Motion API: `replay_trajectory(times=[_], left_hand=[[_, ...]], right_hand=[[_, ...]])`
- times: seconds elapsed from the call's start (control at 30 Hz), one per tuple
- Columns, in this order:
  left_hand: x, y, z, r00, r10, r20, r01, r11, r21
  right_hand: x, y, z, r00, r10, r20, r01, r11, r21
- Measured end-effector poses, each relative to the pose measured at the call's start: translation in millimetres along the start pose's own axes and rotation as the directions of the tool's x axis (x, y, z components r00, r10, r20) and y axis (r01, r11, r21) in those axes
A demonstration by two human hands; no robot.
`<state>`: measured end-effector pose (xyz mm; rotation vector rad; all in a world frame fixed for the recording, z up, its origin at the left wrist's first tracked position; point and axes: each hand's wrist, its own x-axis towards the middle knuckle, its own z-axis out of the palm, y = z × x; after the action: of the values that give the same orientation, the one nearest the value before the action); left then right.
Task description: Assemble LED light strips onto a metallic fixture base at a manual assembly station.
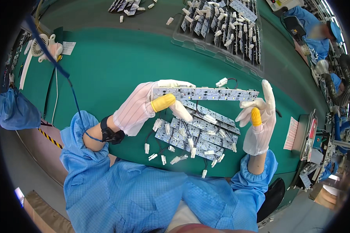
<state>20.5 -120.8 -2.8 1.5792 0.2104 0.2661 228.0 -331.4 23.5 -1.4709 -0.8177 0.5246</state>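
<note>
My left hand [144, 103], in a striped white glove with a yellow thumb cover, grips the left end of a long, narrow LED circuit board [206, 93]. The board is held nearly level, its row of small parts facing up. A white connector [221, 82] on a short dark wire sticks out past its far edge. At the board's right end my right hand [259, 116], gloved the same way, has its fingers spread and its thumb off the board. Whether a fingertip touches the board cannot be made out. Below lies a loose stack of similar boards [175, 134] with wired white connectors.
A clear plastic tray [206, 48] full of upright boards stands at the back right on the green mat [116, 58]. More boards [124, 5] lie at the far edge. A small white fan [39, 47] is at left. Co-workers in blue sit at far right.
</note>
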Motion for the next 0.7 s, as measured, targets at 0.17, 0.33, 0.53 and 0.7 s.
replay_trajectory(times=[0.17,0.33,0.53,0.7], left_hand=[[1,0,3,0.996,0.068,0.053,-0.052,0.965,-0.258],[-3,10,4,0.998,0.063,-0.018,-0.063,0.998,-0.025],[0,5,5,0.938,0.252,-0.238,-0.230,0.966,0.114],[-6,5,-9,0.944,0.317,-0.098,-0.243,0.861,0.448]], right_hand=[[-1,-1,0,0.997,-0.037,-0.071,0.025,0.987,-0.158],[-5,-6,-6,0.998,0.054,0.016,-0.055,0.998,0.040],[-6,-7,-8,0.996,0.091,-0.004,-0.090,0.992,0.089],[-7,-8,-9,0.999,0.045,0.030,-0.049,0.986,0.158]])
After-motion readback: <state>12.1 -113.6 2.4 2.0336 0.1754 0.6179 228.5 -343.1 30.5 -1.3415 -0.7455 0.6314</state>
